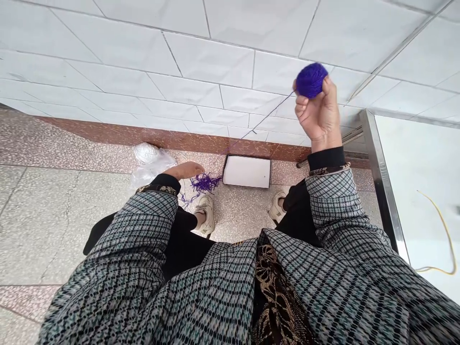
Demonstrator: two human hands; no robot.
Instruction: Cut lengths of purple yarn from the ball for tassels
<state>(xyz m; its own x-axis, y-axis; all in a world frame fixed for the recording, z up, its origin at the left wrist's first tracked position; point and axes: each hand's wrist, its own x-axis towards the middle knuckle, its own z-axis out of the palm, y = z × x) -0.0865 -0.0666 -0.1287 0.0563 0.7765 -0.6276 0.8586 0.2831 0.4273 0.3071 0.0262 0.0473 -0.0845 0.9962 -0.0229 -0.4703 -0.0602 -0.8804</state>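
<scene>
High on the right, my right hand (321, 117) is closed around a ball of purple yarn (312, 80), holding it up in front of the tiled wall. From the ball a single purple strand (270, 113) runs down to the left, with a small knot or tuft partway along it. Lower down, my left hand (185, 170) hangs over the floor beside a loose tangle of purple yarn (204, 183). Its fingers are mostly turned away, so I cannot see whether they grip anything.
A shallow box (247, 171) with a white inside and dark edges lies on the floor by the wall. Left of my left hand are a white yarn ball (146, 152) and a clear plastic bag (153, 167). A white metal-edged table (413, 158) with a yellow cord (447, 230) stands right.
</scene>
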